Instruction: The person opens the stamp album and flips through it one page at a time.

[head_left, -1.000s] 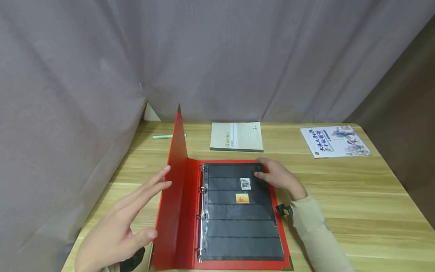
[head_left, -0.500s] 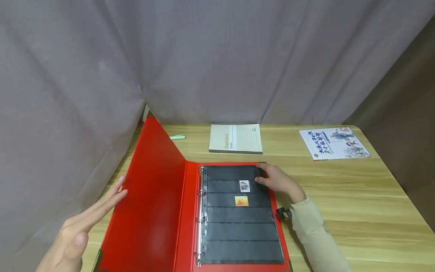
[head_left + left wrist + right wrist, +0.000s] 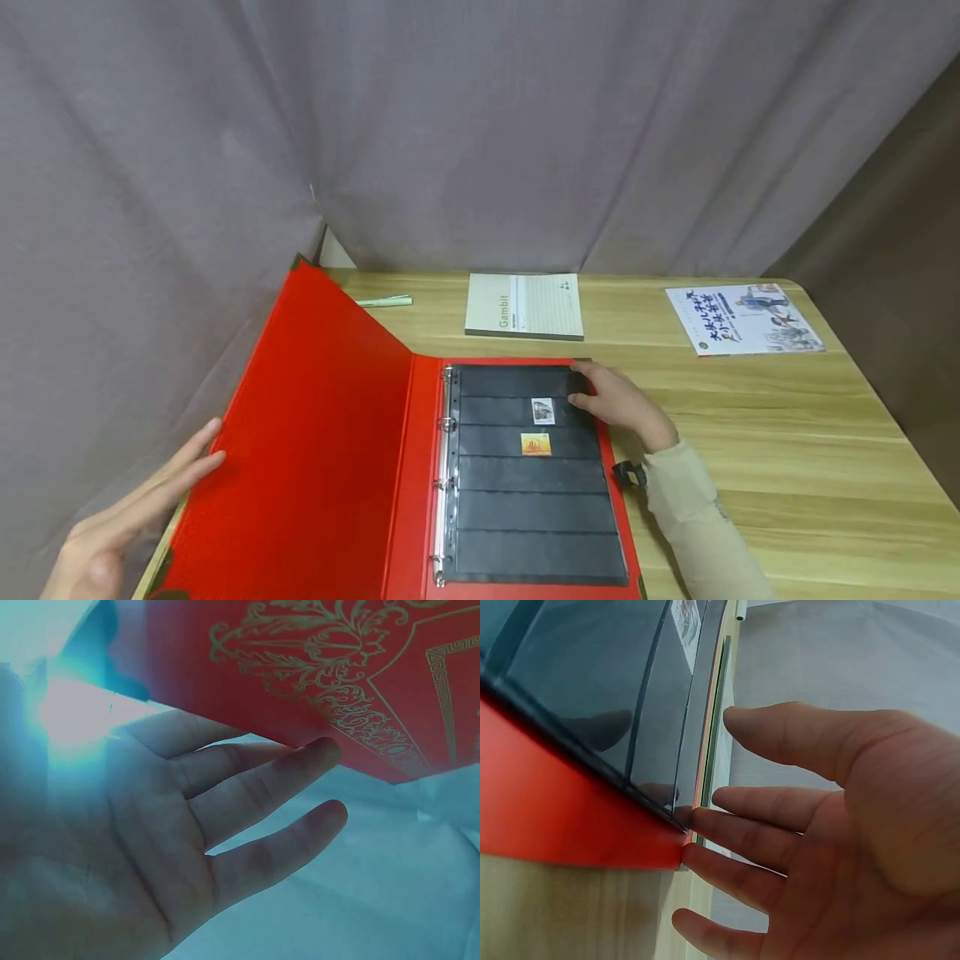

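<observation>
A red stamp album with a ring binding lies on the table, its front cover raised and leaning to the left. Gold ornament decorates the cover's outer face in the left wrist view. My left hand has straight fingers against the cover's outer edge. The black stock page carries a grey-and-white stamp and a yellow-orange stamp. My right hand is at the page's top right corner, fingers extended; in the right wrist view the fingertips are right by the album's corner.
Behind the album lies a notebook marked Gambit. A pale green pen sits to its left, partly behind the cover. At the far right is a white illustrated booklet. Grey curtains rise along the table's back and left.
The album cover has swung from nearly upright down toward the left. My left hand has travelled left and lower along with it. My right hand stays at the page corner.
</observation>
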Demonstrator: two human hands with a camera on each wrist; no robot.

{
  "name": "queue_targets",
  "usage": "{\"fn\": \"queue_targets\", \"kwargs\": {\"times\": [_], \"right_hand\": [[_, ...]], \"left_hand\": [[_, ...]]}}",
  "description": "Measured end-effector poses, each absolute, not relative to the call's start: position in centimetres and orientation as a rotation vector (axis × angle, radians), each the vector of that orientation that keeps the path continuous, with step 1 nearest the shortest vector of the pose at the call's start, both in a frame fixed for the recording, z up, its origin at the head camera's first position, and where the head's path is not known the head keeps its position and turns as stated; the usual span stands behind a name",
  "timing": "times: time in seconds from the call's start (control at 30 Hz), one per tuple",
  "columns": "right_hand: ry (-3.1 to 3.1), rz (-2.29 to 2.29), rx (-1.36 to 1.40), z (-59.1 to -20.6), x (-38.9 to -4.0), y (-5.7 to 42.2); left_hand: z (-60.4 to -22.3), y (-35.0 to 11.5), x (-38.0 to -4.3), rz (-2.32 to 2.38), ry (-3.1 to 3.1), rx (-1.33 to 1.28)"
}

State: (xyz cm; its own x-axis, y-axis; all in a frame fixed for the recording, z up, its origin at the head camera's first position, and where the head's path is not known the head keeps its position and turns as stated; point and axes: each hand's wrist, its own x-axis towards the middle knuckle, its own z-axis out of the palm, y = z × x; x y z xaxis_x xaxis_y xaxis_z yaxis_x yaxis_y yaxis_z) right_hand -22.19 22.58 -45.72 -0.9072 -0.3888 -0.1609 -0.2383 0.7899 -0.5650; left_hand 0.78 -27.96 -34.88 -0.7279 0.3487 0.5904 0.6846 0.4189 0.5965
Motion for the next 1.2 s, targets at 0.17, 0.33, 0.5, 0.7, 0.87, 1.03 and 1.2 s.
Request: {"fn": "queue_targets", "kwargs": {"times": [0.17, 0.33, 0.5, 0.7, 0.87, 1.03, 1.2], "right_hand": [[2.724, -0.776, -0.499, -45.8, -22.2, 22.7], [2.723, -0.758, -0.503, -45.6, -22.1, 22.7], [2.728, -0.772, -0.499, -45.7, -22.1, 22.6], [2.719, -0.780, -0.475, -46.0, -22.2, 22.6], [2.705, -0.784, -0.455, -46.1, -22.3, 22.6], [2.704, -0.770, -0.464, -45.9, -22.2, 22.7], [2.710, -0.729, -0.469, -45.7, -22.1, 22.6]], "left_hand": [[-35.3, -29.0, 1.5, -1.182, -2.357, -0.756], [-35.9, -30.0, 2.4, -1.145, -2.484, -0.524], [-37.3, -31.1, 2.7, -1.073, -2.650, -0.190], [-39.0, -31.8, 2.7, -1.069, -2.699, 0.069], [-39.4, -32.0, 2.6, -1.135, -2.671, 0.087], [-40.6, -32.1, 2.3, -1.117, -2.640, 0.145], [-41.8, -32.0, 1.9, -0.995, -2.732, 0.357]]}}
